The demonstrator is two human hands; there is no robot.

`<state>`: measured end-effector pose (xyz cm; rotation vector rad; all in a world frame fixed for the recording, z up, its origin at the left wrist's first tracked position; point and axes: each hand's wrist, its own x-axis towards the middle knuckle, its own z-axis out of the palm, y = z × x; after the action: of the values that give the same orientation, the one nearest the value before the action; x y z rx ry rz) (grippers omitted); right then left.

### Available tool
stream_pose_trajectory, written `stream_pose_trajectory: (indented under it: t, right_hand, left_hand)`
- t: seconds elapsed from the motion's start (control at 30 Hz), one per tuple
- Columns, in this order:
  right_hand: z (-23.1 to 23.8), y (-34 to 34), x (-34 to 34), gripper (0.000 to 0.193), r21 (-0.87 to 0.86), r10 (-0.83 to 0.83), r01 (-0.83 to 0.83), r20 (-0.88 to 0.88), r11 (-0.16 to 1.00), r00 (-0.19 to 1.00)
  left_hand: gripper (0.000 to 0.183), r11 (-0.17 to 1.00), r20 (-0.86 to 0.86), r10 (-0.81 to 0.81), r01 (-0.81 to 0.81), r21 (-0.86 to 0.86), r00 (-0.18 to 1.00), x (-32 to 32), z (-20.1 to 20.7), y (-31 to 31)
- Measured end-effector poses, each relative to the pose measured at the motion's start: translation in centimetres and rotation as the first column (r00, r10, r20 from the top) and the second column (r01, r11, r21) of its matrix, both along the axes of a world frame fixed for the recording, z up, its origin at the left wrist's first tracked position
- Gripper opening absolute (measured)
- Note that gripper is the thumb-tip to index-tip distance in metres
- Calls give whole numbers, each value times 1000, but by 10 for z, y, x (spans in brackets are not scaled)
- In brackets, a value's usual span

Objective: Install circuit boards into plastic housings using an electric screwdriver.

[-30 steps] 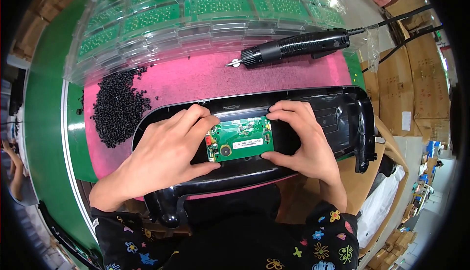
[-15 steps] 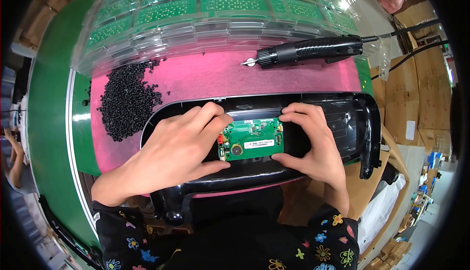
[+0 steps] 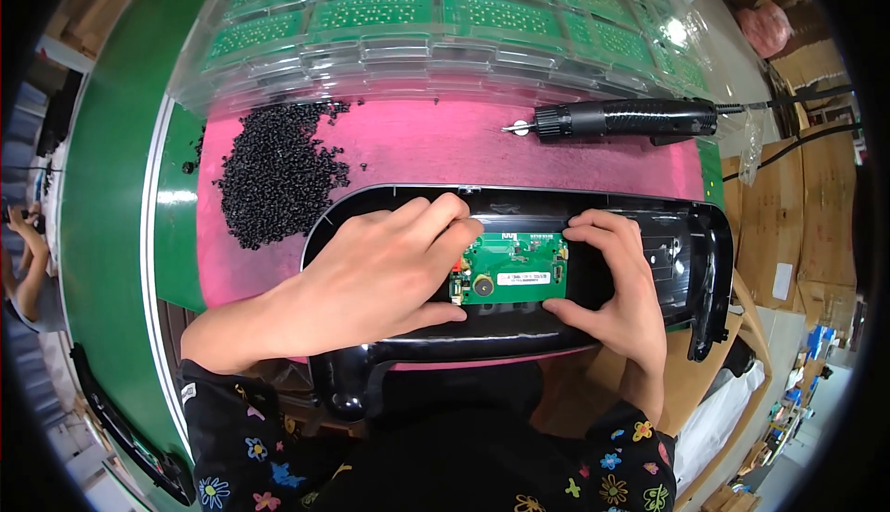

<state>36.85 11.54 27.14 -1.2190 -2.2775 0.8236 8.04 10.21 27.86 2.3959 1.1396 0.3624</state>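
Observation:
A green circuit board [image 3: 515,260] with a white label and a small round component is level over the inside of a long black plastic housing [image 3: 519,334]. My left hand [image 3: 399,257] grips the board's left end, thumb at the near corner and fingers at the far one. At the right end, my right hand [image 3: 612,275] pinches it the same way, fingertips on the far corner and thumb on the near corner. How the board's underside meets the housing is hidden.
A heap of small black screws [image 3: 278,173] lies on the pink mat [image 3: 417,146], left of a black electric screwdriver [image 3: 621,121]. Behind stand stacked clear trays [image 3: 371,48] of green boards. At far left, another person's arm [image 3: 32,262] shows beyond the green table [image 3: 120,187].
The whole scene has shifted a little rightward in the picture. Both hands still grip the board, which sits slightly lower relative to the housing's far edge.

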Motion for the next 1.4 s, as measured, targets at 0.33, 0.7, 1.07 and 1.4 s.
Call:
stream_pose_trajectory:
  t: [0.33, 0.7, 1.07, 1.4]
  right_hand:
    - [39, 12, 26, 78, 50, -266, 262, 74, 964, 961]
    - [29, 107, 31, 41, -101, -498, 496, -348, 862, 795]
    - [32, 96, -68, 37, -320, -233, -183, -895, 930, 380]
    - [64, 35, -76, 31, -189, -154, -451, -982, 872, 114]
  left_hand:
    - [32, 960, 247, 159, -208, 186, 956, -26, 13, 6]
    - [26, 899, -134, 425, -401, 178, 895, -74, 4, 19]
    - [14, 883, -27, 444, -433, 182, 895, -69, -4, 25]
    - [12, 974, 683, 90, -209, 94, 724, -34, 11, 23]
